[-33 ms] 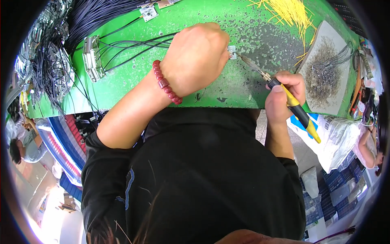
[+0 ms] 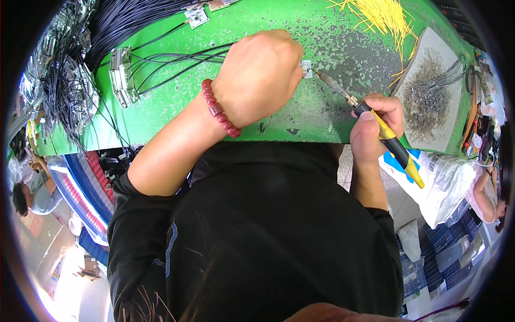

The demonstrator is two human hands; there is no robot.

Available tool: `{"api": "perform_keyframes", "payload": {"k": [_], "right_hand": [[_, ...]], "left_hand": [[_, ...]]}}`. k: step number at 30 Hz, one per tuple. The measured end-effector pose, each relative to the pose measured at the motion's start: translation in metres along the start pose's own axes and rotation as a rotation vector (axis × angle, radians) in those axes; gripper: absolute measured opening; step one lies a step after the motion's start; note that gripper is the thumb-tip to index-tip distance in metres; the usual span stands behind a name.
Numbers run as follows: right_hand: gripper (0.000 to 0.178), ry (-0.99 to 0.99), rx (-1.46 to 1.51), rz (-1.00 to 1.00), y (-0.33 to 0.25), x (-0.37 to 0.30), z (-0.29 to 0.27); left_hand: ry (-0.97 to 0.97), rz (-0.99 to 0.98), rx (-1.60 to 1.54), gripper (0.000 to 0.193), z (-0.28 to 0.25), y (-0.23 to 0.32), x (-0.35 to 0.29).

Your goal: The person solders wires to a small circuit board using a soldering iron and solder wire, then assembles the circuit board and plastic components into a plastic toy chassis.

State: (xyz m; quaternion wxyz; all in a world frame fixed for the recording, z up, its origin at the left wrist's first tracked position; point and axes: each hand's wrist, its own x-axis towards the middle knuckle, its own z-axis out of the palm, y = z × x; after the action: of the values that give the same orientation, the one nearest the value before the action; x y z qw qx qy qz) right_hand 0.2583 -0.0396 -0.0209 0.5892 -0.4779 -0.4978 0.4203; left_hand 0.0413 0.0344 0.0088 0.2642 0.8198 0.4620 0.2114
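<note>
My left hand is closed, knuckles up, over the green worktop, with its fingertips hidden underneath. A small pale circuit board sticks out past its finger side, apparently held there. Thin black cables run in under the hand from the left. In my right hand is a yellow and black soldering iron, gripped like a pen. The iron's tip points up and left, close to the board's right edge; whether they touch I cannot tell.
At left lie a stack of metal-cased parts and tangled black cables. Another small board lies at the far edge. Yellow wires spread at far right, beside a grey sheet covered with dark scraps. Other people sit at both sides.
</note>
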Motion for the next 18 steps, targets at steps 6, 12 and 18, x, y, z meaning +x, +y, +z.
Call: {"api": "perform_keyframes", "payload": {"k": [6,12,18], "right_hand": [[0.023,-0.005,0.023,0.006,0.000,0.003,0.000],[0.025,0.024,0.027,0.024,-0.001,-0.001,0.003],[0.042,-0.168,-0.155,0.057,-0.024,0.014,0.007]], "left_hand": [[-0.018,-0.019,0.012,0.010,-0.001,0.001,0.002],[0.012,-0.007,-0.001,0.011,0.002,-0.002,0.000],[-0.020,-0.081,-0.011,0.010,-0.001,0.003,0.001]]}}
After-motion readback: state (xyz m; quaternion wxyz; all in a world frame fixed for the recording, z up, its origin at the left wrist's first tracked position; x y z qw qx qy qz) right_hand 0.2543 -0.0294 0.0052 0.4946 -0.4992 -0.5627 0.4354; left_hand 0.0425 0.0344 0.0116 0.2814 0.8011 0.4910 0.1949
